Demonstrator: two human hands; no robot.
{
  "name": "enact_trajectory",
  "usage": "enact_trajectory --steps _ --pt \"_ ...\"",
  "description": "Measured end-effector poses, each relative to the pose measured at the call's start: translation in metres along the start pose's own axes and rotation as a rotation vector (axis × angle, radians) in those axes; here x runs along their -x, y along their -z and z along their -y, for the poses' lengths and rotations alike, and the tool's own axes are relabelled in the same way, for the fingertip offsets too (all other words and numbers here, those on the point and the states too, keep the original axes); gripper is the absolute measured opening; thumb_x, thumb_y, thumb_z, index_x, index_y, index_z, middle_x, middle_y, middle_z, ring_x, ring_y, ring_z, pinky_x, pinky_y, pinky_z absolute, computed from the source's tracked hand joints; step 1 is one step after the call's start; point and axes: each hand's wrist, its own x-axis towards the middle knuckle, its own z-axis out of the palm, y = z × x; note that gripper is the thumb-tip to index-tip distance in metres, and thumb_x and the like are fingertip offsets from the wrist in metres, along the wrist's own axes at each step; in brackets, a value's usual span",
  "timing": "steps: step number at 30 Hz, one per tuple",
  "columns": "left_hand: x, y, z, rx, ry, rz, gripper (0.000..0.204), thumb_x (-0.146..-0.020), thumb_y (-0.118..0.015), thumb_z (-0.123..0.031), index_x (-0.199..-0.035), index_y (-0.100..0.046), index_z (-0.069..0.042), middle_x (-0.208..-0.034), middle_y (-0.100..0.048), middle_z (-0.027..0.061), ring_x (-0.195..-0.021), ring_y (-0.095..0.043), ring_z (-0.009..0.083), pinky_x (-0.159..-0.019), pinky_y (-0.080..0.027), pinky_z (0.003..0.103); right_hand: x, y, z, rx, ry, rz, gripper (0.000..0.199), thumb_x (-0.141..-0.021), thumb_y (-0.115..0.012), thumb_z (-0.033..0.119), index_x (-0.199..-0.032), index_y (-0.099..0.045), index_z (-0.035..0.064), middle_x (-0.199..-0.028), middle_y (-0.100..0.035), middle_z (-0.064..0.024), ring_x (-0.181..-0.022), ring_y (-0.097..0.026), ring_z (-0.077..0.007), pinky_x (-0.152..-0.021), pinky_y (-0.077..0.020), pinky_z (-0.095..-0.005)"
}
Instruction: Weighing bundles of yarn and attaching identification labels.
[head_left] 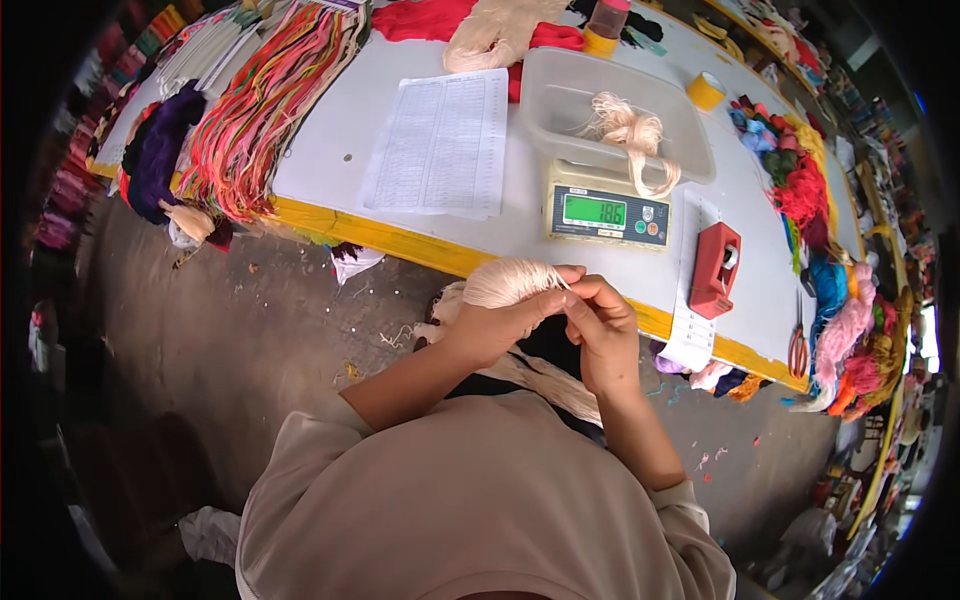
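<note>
A bundle of cream yarn (512,282) is looped over my left hand (500,325), whose thumb and fingers close on its strands. My right hand (602,325) meets it at the bundle's right end, thumb and forefinger pinching the thin strands there. Both hands are just in front of the table's yellow edge. Below them, more cream yarn (550,385) lies across my lap. Beyond my hands, a digital scale (608,212) with a lit green display carries a clear plastic tub (560,125). In the tub lies a loose cream skein (625,130), one end hanging over the rim.
A printed sheet (435,145) lies left of the scale. On the right are a red tape dispenser (716,270), a paper strip (690,340) and scissors (798,345). Multicoloured yarn (265,110) hangs over the left edge; colourful skeins (800,185) line the right. A yellow tape roll (706,92) stands behind.
</note>
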Motion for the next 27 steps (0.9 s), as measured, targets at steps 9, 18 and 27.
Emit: enact_trajectory --steps 9,18,27 --pt "-0.0039 -0.0001 0.0018 0.18 -0.012 -0.03 0.031 -0.098 -0.061 -0.014 -0.123 -0.059 0.004 -0.124 -0.063 0.0132 -0.113 -0.061 0.0192 -0.1 -0.049 0.034 -0.004 0.0004 0.0049 -0.038 -0.106 -0.004 0.008 -0.099 -0.061 0.013 -0.101 -0.064 0.0058 -0.08 -0.058 0.0041 -0.062 -0.045 -0.0032 -0.055 -0.0348 -0.0195" --pt "-0.0063 -0.002 0.0021 0.237 -0.003 -0.064 0.032 -0.098 -0.062 -0.016 -0.121 -0.061 0.004 -0.118 -0.066 0.0115 -0.107 -0.064 0.0177 -0.095 -0.051 0.033 -0.0063 0.0029 0.0029 -0.031 -0.107 0.037 0.013 -0.101 -0.058 0.017 -0.105 -0.061 0.0058 -0.074 -0.053 0.004 -0.063 -0.046 -0.0042 -0.057 -0.0371 -0.0204" --pt "-0.0098 -0.0025 -0.0013 0.091 -0.067 -0.065 0.028 -0.1 -0.059 -0.017 -0.119 -0.064 0.004 -0.1 -0.066 0.0038 -0.085 -0.059 0.0082 -0.068 -0.046 0.022 -0.0053 0.0034 0.0036 -0.179 -0.202 0.045 0.013 -0.103 -0.053 0.019 -0.097 -0.057 0.0086 -0.077 -0.056 0.0016 -0.055 -0.043 -0.0052 -0.049 -0.0341 -0.0204"
